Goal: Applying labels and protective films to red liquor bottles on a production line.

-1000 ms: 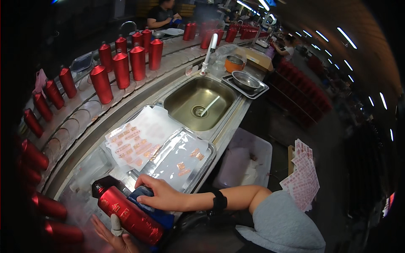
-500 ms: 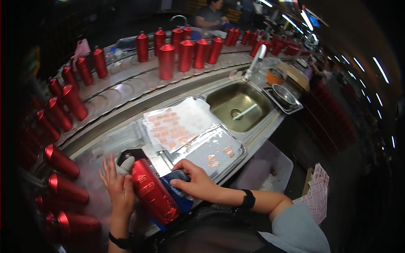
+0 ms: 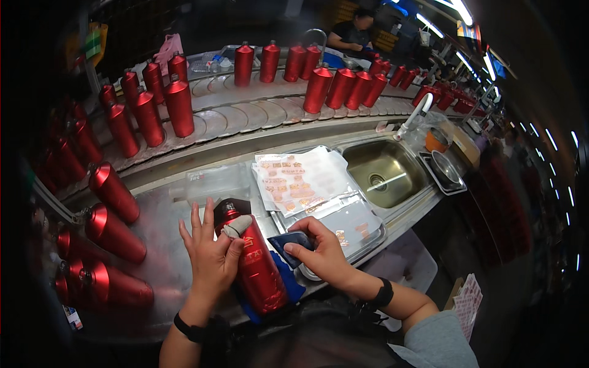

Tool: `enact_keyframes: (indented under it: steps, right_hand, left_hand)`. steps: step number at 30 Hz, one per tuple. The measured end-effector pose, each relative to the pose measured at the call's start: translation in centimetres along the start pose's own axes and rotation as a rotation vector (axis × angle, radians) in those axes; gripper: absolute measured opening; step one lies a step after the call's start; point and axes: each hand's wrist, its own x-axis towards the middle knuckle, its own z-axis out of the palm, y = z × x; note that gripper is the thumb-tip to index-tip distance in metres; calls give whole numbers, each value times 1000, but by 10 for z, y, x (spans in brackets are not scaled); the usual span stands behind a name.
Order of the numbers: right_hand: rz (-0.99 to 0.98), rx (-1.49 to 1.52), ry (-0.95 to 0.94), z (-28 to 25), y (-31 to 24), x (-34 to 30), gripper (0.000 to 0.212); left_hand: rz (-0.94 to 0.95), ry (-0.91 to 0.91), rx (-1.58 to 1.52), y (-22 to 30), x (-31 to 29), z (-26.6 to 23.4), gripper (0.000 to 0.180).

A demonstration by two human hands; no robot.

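A red metallic bottle [image 3: 261, 279] with gold lettering lies slanted in front of me, its dark neck pointing away. Blue cloth [image 3: 287, 275] shows beneath and beside it. My left hand [image 3: 211, 260] is at the bottle's left side, fingers spread. A grey covering [image 3: 237, 226] wraps its index fingertip, which rests over the upper part of the bottle by the gold marks. Between thumb and fingers, my right hand [image 3: 322, 251] pinches a flat dark blue scraper [image 3: 288, 245], just right of the bottle. Whether its edge touches the bottle is hard to tell.
Printed transfer sheets [image 3: 300, 178] lie on a metal tray [image 3: 383, 236], with a sink [image 3: 386, 172] and white faucet [image 3: 417, 116] beyond. Red bottles [image 3: 116, 233] stand at left, others [image 3: 319, 89] on a curved conveyor [image 3: 230, 119]. A person [image 3: 353, 37] sits across.
The view has swung, so the scene sits farther right. My left index fingertip has come across onto the bottle's upper part. The scraper in my right hand has tilted and moved up along the bottle's side.
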Motion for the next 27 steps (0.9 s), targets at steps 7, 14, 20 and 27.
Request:
enact_keyframes:
  steps: [7, 14, 20, 27]
  right_hand:
    - [-425, -406, 70, 18, -35, 28, 23]
    - [-816, -683, -118, 32, -29, 35, 25]
    - [-735, -576, -326, 27, -45, 2, 30]
    - [-953, -524, -416, 39, -28, 4, 22]
  left_hand:
    - [-190, 33, -169, -10, -36, 20, 46]
    - [-250, 106, -254, -28, -39, 31, 39]
    - [-342, 86, -471, -27, -50, 22, 28]
    - [-524, -25, -759, 0, -69, 9, 46]
